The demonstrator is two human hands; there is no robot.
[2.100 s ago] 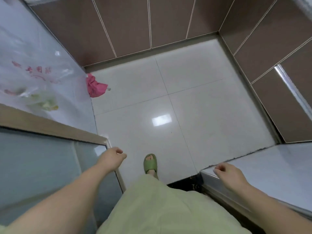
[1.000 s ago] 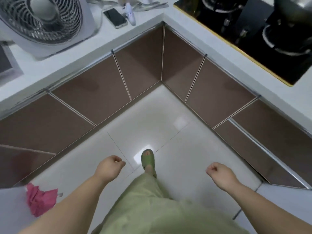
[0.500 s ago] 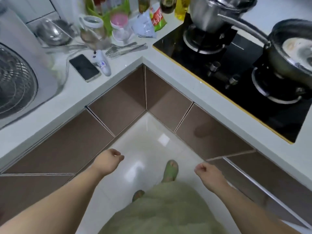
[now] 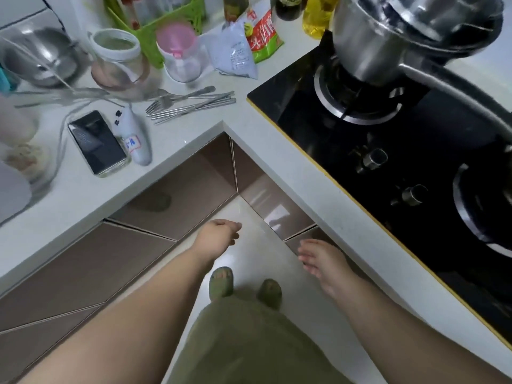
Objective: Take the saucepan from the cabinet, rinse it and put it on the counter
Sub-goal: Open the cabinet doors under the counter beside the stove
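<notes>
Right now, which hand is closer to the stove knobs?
The right hand. It hangs just below the counter edge, near the stove knobs. The left hand hangs farther off, over the floor by the corner cabinets.

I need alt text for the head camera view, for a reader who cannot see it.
Two empty hands, left hand and right hand, reach toward closed brown cabinet doors under a white corner counter. A phone and a black stove sit above.

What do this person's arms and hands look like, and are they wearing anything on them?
Both arms are bare, with no sleeves in view. The left hand and right hand wear no gloves, rings or watch that I can see. Lower down there is a loose green garment and green slippers.
</notes>
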